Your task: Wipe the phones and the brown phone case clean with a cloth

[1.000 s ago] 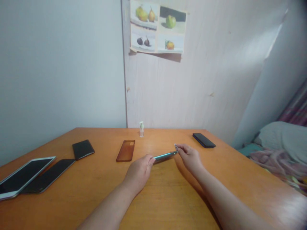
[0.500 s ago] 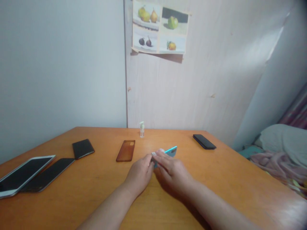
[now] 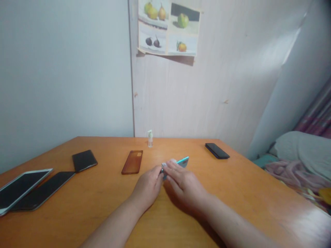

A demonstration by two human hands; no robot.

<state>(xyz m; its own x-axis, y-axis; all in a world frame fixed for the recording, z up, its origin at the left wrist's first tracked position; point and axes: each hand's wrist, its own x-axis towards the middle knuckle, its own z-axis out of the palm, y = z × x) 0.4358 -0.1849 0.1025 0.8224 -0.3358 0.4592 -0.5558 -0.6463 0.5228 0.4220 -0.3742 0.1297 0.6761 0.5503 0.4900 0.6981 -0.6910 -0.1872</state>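
Over the middle of the table, a phone (image 3: pixel 184 162) with a light-blue, shiny back is held tilted on its edge. My left hand (image 3: pixel 148 186) is closed around its near end. My right hand (image 3: pixel 184 182) lies against the back of the phone, fingers together, pressing a small white tissue (image 3: pixel 163 165) to it. Most of the phone and tissue is hidden by my fingers. Just beyond my left hand lies a brown translucent phone case (image 3: pixel 132 162), flat on the table.
At left on the wooden table (image 3: pixel 103 206) lie a white tablet (image 3: pixel 24 187), a dark phone (image 3: pixel 46 193) partly beneath it and a black device (image 3: pixel 84 161). A small pump bottle (image 3: pixel 150 139) stands at the back. A dark phone (image 3: pixel 217 151) lies at the right.
The view has turned slightly right, so the table and its objects sit further left. Both hands keep their hold on the phone, with the right fingers still over the white tissue.
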